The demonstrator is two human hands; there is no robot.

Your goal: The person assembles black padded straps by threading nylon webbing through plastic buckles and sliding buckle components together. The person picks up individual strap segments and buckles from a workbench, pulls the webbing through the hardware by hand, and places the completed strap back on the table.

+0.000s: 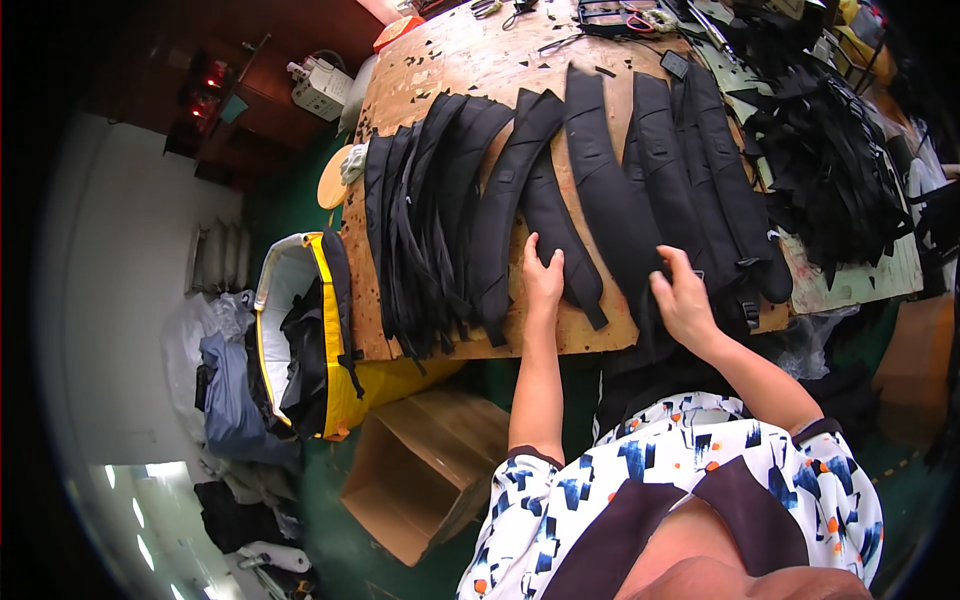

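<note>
Black padded, curved shoulder straps lie side by side across the wooden table. My left hand (543, 272) is at the near side, thumb and fingers apart, by the left edge of a strap (558, 220) that another strap (518, 170) crosses near its top. To the right, my right hand (685, 300) has its thumb and forefinger spread at the right edge of a longer strap (605, 180). That strap's lower end is slightly blurred and hangs past the table edge. I cannot tell whether the fingers touch it.
More straps overlap in a row (440, 200) at left; others with buckles (690, 170) lie at right. Black strips are heaped (830, 170) at far right. Below the table's left side are a yellow-edged bag (335, 330) and an open cardboard box (420, 470). Scraps litter the tabletop (470, 50).
</note>
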